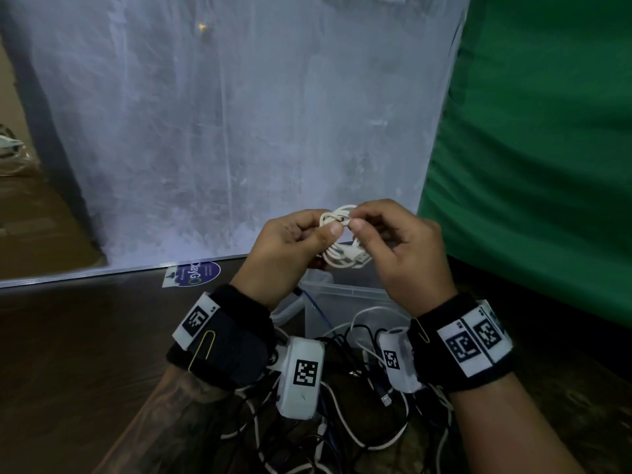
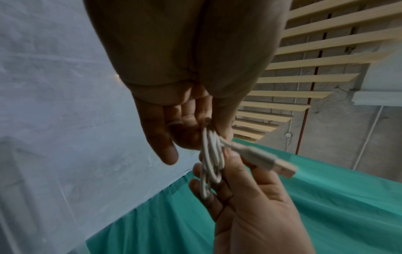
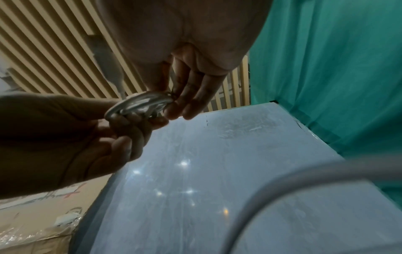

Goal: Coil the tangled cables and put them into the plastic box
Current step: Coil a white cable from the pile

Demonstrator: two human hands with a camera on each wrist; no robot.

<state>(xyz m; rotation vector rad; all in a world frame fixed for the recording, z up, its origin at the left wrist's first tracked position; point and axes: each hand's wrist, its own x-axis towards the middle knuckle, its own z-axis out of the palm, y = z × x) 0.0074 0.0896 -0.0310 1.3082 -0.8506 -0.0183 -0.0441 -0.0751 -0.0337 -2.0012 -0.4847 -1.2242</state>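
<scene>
A small white cable coil (image 1: 338,241) hangs in the air between both hands, above the clear plastic box (image 1: 345,295). My left hand (image 1: 294,244) pinches the coil's top with thumb and fingers. My right hand (image 1: 390,241) pinches the same spot from the other side. In the left wrist view the white cable coil (image 2: 212,165) shows several loops, with a USB plug (image 2: 274,163) sticking out to the right. In the right wrist view the coil (image 3: 139,104) sits between both sets of fingers. A tangle of black and white cables (image 1: 345,415) lies on the dark table near me.
A white board (image 1: 239,131) stands upright behind the table, and a green cloth (image 1: 547,148) hangs at the right. A round blue sticker (image 1: 198,272) lies at the board's foot. A cardboard box (image 1: 20,200) is at the far left.
</scene>
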